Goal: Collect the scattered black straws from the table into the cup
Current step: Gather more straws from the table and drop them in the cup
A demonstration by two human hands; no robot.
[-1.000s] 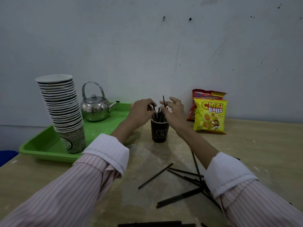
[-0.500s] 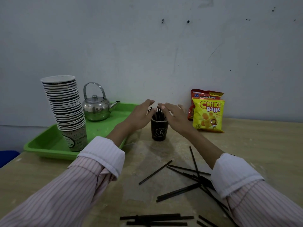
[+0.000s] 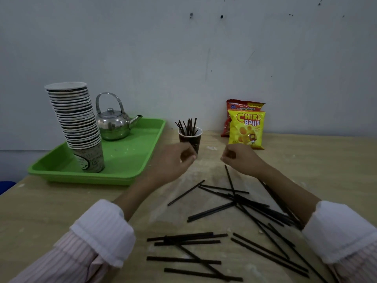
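A dark paper cup stands near the back of the wooden table with several black straws upright in it. Many more black straws lie scattered and crossed on the table in front, some near the bottom edge. My left hand hovers just in front of the cup, fingers curled, nothing in it. My right hand is to the right of the cup, fingers curled too, above the far end of one lying straw, holding nothing.
A green tray at the left holds a tall stack of paper cups and a steel kettle. Two snack bags lean against the wall at the right of the cup.
Both hands have drawn back from the cup's rim toward me and curled their fingers. The straws they were setting in now stand in the cup. The view has tilted down.
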